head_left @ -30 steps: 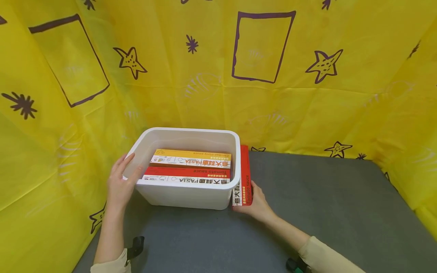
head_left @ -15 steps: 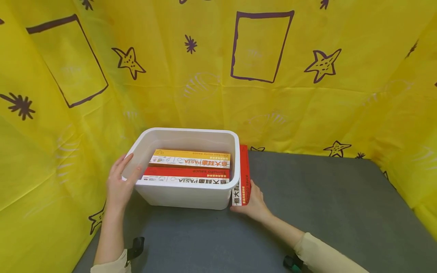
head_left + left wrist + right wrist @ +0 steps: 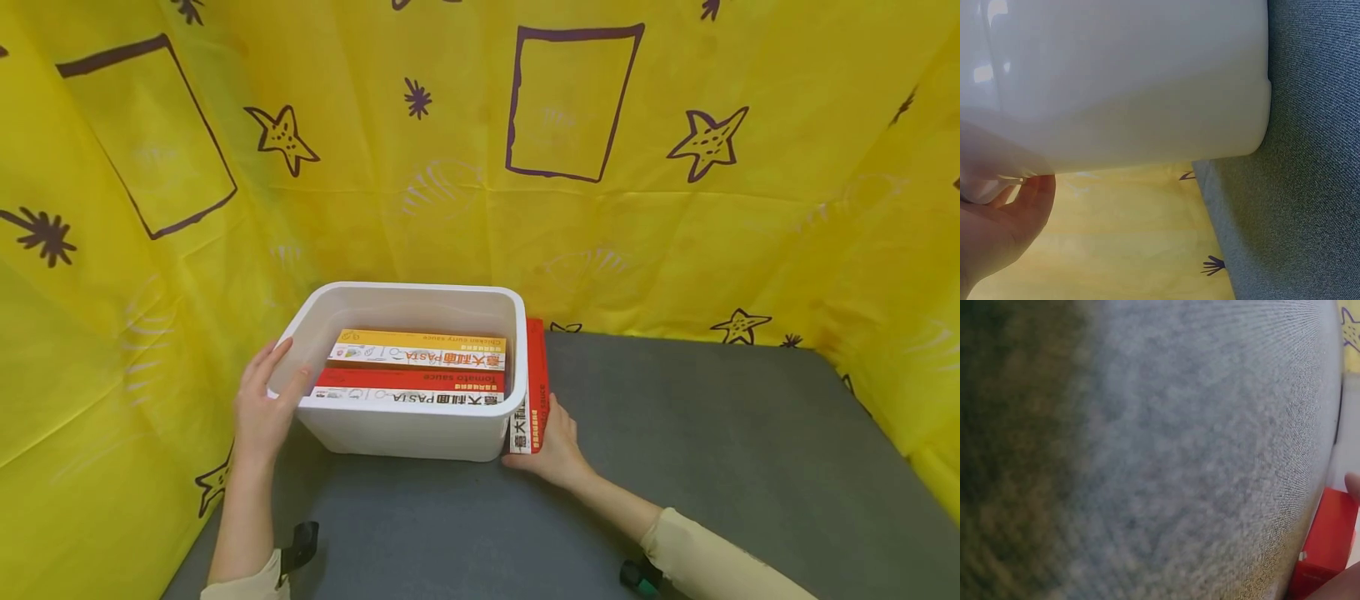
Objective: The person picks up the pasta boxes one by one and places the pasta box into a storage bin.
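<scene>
A white plastic bin (image 3: pixel 397 433) stands on the grey surface. My left hand (image 3: pixel 264 408) grips its left rim, thumb reaching over the inside; the left wrist view has this hand (image 3: pixel 1000 228) beside the smooth bin wall (image 3: pixel 1147 81). Lying inside the bin are a yellow-and-white pasta box (image 3: pixel 420 337) and, in front of it, a red-and-white pasta box (image 3: pixel 408 377). Another red tomato sauce pasta box (image 3: pixel 536 358) stands on edge against the bin's right outer side. My right hand (image 3: pixel 558 450) holds its near end. A red corner of this box (image 3: pixel 1329 531) shows in the right wrist view.
A yellow cloth (image 3: pixel 450 225) with dark starfish drawings rises behind the bin and along both sides. Grey cloth-like table surface (image 3: pixel 697 433) extends to the right of the box and in front of the bin.
My right hand and forearm have shifted slightly left, the fingers covering more of the red box's side. The left hand and the bin stay where they were.
</scene>
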Action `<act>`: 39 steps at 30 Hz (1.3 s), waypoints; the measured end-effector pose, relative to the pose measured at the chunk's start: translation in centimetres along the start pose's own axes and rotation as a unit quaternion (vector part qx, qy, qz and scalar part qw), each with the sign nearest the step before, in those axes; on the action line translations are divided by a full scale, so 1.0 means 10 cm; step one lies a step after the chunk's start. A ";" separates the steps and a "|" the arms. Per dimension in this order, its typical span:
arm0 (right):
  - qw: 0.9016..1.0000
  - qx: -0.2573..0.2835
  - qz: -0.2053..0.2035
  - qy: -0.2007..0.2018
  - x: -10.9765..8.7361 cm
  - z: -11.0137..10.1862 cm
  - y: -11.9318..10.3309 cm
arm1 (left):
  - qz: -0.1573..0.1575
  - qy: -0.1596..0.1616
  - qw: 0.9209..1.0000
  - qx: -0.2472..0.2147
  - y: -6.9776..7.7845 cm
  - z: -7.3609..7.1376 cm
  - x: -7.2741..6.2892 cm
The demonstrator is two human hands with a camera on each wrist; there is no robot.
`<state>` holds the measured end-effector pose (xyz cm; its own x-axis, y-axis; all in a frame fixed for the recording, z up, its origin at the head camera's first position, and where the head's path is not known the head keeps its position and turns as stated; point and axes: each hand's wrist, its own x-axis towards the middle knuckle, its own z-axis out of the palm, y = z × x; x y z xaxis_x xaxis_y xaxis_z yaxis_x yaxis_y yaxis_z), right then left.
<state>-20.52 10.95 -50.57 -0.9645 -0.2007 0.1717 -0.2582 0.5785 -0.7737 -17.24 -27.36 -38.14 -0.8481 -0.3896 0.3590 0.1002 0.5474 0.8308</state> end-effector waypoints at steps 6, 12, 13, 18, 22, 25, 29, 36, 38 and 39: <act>1.000 -0.007 -0.003 0.008 0.00 0.01 -0.01 | -0.003 0.000 1.000 -0.002 0.01 -0.01 -0.01; 1.000 -0.003 -0.003 0.026 0.00 -0.01 -0.04 | -0.012 -0.003 1.000 -0.009 0.00 0.01 -0.01; 1.000 -0.001 0.001 0.026 0.00 -0.01 -0.04 | -0.014 -0.004 1.000 -0.010 0.00 0.00 -0.01; 1.000 0.009 0.023 0.010 -0.02 -0.06 -0.07 | -0.010 -0.003 1.000 -0.016 -0.01 0.01 0.00; 1.000 0.020 0.019 0.008 -0.04 -0.10 -0.07 | -0.010 -0.001 1.000 -0.014 -0.01 0.01 0.00; 0.999 0.030 0.015 0.011 -0.06 -0.13 -0.07 | -0.012 -0.001 1.000 -0.014 -0.01 0.01 0.00; 0.998 0.050 0.022 0.008 -0.08 -0.16 -0.07 | -0.016 -0.001 1.000 -0.017 0.00 0.00 0.00; 0.995 0.049 0.082 -0.004 -0.13 -0.30 -0.13 | -0.014 -0.001 1.000 -0.017 0.00 0.00 -0.01; 0.994 0.048 0.096 -0.006 -0.14 -0.35 -0.16 | -0.014 0.001 1.000 -0.019 0.01 0.01 -0.01; 0.993 0.051 0.102 -0.005 -0.15 -0.37 -0.18 | -0.015 0.001 1.000 -0.019 0.00 0.01 -0.01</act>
<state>-18.87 13.16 -47.20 -0.9955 -0.0949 -0.0006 -0.0496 0.5253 -0.8495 -17.20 -27.25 -38.16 -0.8497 -0.4070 0.3351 0.0948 0.5073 0.8565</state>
